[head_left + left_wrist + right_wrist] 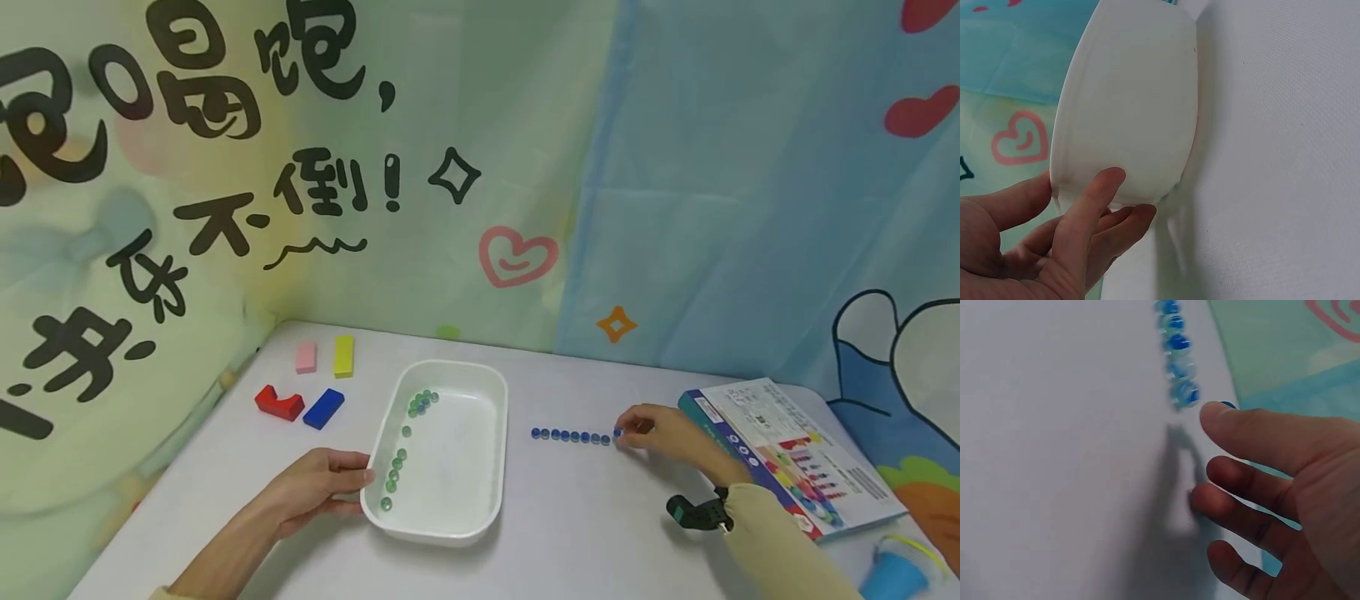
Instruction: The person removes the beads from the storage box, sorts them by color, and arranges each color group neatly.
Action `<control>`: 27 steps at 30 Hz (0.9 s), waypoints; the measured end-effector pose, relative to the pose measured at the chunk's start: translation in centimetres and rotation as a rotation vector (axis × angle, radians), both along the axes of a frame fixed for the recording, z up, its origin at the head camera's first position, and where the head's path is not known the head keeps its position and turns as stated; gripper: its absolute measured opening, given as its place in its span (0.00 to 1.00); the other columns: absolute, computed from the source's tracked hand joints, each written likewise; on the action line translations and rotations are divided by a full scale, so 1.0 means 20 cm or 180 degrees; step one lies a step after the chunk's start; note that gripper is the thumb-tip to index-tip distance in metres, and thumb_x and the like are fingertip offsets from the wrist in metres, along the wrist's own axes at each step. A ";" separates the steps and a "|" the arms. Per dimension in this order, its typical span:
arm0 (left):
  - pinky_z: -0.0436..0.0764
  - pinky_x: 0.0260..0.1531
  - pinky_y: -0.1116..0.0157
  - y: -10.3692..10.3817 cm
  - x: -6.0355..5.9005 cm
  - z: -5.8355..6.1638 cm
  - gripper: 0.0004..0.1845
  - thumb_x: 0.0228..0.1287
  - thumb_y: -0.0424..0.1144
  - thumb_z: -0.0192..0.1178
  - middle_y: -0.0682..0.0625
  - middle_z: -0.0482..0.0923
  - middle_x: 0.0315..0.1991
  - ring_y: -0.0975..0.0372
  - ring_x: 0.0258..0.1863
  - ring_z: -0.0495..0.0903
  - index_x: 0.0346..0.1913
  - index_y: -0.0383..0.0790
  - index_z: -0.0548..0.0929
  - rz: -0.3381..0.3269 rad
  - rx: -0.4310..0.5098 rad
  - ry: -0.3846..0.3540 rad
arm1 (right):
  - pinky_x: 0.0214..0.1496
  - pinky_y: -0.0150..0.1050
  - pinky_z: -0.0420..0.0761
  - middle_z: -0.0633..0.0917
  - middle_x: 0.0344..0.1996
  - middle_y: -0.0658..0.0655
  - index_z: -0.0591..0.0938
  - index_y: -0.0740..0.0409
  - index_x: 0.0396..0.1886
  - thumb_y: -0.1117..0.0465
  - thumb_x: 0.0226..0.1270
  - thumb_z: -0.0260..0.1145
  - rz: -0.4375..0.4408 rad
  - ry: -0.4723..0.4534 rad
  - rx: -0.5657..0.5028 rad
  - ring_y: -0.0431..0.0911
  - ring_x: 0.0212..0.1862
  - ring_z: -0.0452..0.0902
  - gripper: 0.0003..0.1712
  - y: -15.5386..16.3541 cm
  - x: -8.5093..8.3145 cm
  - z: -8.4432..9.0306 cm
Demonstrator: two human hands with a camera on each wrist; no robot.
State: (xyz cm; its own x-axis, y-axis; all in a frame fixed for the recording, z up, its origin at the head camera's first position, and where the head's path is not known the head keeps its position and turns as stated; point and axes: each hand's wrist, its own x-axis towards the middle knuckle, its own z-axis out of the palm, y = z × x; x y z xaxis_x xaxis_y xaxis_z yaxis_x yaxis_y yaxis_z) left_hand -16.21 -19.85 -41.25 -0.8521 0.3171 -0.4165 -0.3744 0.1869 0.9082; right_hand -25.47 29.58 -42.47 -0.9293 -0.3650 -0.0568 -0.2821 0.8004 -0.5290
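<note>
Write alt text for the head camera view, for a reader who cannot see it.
A person's right hand pinches a blue marble at the end of a row of blue marbles on a white table, while the left hand holds the edge of a white tray with green marbles inside. Coloured blocks lie to the left, a box to the right.

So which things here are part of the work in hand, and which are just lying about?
In use: white tray held by left hand; green marbles inside it; blue marble row at right hand.
Lying about: coloured blocks, game box, blue cup.
</note>
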 end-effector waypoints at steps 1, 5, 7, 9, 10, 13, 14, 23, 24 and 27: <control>0.87 0.45 0.60 0.00 0.00 0.00 0.32 0.64 0.40 0.64 0.38 0.81 0.53 0.56 0.45 0.85 0.65 0.23 0.69 0.0012 -0.0003 0.0000 | 0.36 0.31 0.76 0.83 0.34 0.50 0.84 0.55 0.41 0.57 0.61 0.70 0.0032 0.0010 0.0010 0.40 0.36 0.73 0.10 0.00 0.01 -0.01; 0.87 0.45 0.60 -0.01 0.00 0.00 0.33 0.63 0.40 0.65 0.39 0.82 0.53 0.57 0.45 0.85 0.65 0.23 0.69 0.0058 -0.0018 -0.0008 | 0.38 0.30 0.77 0.82 0.34 0.50 0.84 0.56 0.39 0.59 0.60 0.71 0.0010 0.0057 0.0007 0.40 0.37 0.72 0.09 -0.01 0.02 -0.05; 0.86 0.45 0.59 -0.01 0.00 0.00 0.32 0.63 0.39 0.65 0.38 0.81 0.54 0.56 0.46 0.85 0.65 0.23 0.69 0.0051 -0.0002 -0.0003 | 0.37 0.30 0.77 0.81 0.33 0.50 0.84 0.57 0.39 0.60 0.60 0.70 -0.0010 0.0104 -0.0001 0.41 0.36 0.72 0.09 -0.01 0.02 -0.07; 0.86 0.45 0.59 -0.01 0.00 0.00 0.32 0.64 0.39 0.64 0.37 0.80 0.54 0.56 0.46 0.85 0.65 0.23 0.68 0.0028 0.0018 0.0009 | 0.36 0.29 0.76 0.80 0.33 0.50 0.84 0.57 0.39 0.61 0.60 0.70 -0.0056 0.0129 0.0011 0.41 0.36 0.71 0.08 -0.02 0.02 -0.08; 0.87 0.44 0.60 -0.01 0.00 0.00 0.32 0.64 0.39 0.64 0.36 0.80 0.55 0.56 0.46 0.85 0.65 0.23 0.68 0.0015 0.0026 0.0016 | 0.35 0.28 0.76 0.80 0.32 0.50 0.84 0.57 0.39 0.61 0.60 0.70 -0.0065 0.0138 0.0017 0.42 0.36 0.71 0.08 -0.02 0.02 -0.08; 0.86 0.44 0.59 0.00 0.00 -0.01 0.31 0.65 0.37 0.62 0.35 0.79 0.55 0.56 0.47 0.85 0.65 0.22 0.68 -0.0013 0.0069 0.0038 | 0.34 0.28 0.75 0.79 0.32 0.50 0.84 0.57 0.40 0.62 0.61 0.70 -0.0097 0.0124 0.0013 0.42 0.36 0.70 0.09 -0.02 0.03 -0.10; 0.86 0.44 0.59 0.00 0.00 -0.01 0.31 0.65 0.37 0.62 0.35 0.79 0.55 0.56 0.47 0.85 0.65 0.22 0.67 -0.0017 0.0075 0.0042 | 0.35 0.28 0.75 0.79 0.32 0.50 0.84 0.57 0.40 0.61 0.61 0.70 -0.0110 0.0117 0.0012 0.42 0.36 0.70 0.09 -0.01 0.03 -0.10; 0.86 0.44 0.59 0.00 0.00 0.00 0.31 0.65 0.37 0.62 0.34 0.79 0.55 0.56 0.47 0.85 0.65 0.21 0.67 -0.0015 0.0090 0.0039 | 0.36 0.27 0.76 0.78 0.33 0.50 0.84 0.56 0.41 0.60 0.61 0.70 -0.0139 0.0130 0.0016 0.42 0.36 0.70 0.09 -0.01 0.04 -0.10; 0.86 0.44 0.60 0.00 0.00 0.00 0.30 0.65 0.37 0.62 0.34 0.79 0.55 0.56 0.47 0.85 0.65 0.21 0.67 -0.0015 0.0093 0.0044 | 0.36 0.27 0.76 0.78 0.33 0.50 0.84 0.56 0.41 0.60 0.61 0.70 -0.0144 0.0127 0.0014 0.42 0.37 0.70 0.09 -0.01 0.04 -0.10; 0.86 0.45 0.59 0.01 0.01 0.01 0.30 0.66 0.36 0.62 0.34 0.79 0.55 0.57 0.46 0.85 0.64 0.21 0.68 -0.0026 0.0102 0.0054 | 0.36 0.27 0.76 0.78 0.33 0.51 0.84 0.57 0.42 0.61 0.61 0.70 -0.0133 0.0117 -0.0005 0.43 0.37 0.70 0.10 -0.01 0.04 -0.10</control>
State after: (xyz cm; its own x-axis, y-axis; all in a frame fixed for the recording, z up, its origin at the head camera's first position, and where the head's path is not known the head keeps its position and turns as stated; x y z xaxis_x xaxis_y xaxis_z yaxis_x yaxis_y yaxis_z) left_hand -16.11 -19.74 -41.10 -0.8563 0.3370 -0.3914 -0.3574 0.1605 0.9200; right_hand -24.61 29.33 -44.46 -0.9452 -0.3258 -0.0219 -0.2676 0.8111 -0.5201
